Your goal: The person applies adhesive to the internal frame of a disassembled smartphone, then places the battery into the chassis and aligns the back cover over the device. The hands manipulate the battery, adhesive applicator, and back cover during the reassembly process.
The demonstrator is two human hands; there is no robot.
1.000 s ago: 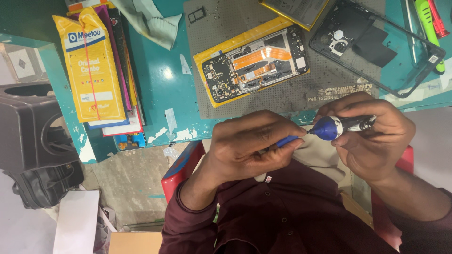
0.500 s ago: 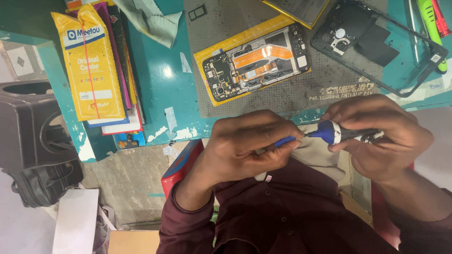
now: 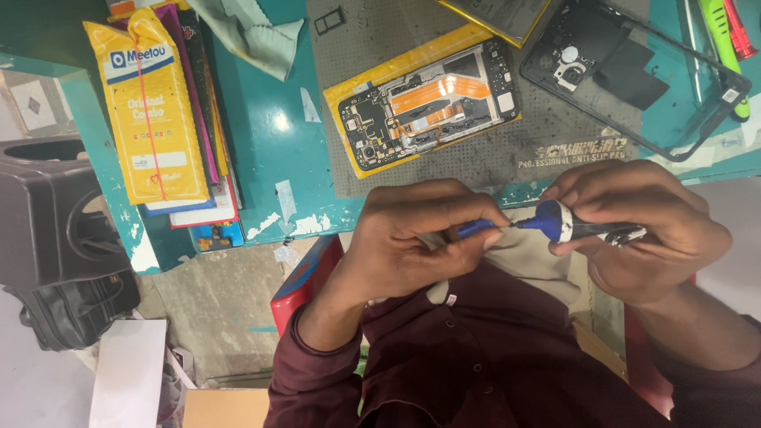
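Now both hands sit closer to the chest vs a sec ago, left hand (image 3: 412,238) pinching blue bit (image 3: 476,228), right hand (image 3: 642,230) closed round screwdriver (image 3: 583,228), bit tip nearly seated

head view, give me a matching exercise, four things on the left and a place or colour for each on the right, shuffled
Things:
1. opened phone
2. yellow packet
3. screwdriver
4. black stool

Places or colours:
A. on the floor, left of the table
B. held between the left hand and the right hand
C. on the grey mat, circuit side up
D. on top of a stack at the table's left end

Pairs: 1-C, 2-D, 3-B, 4-A
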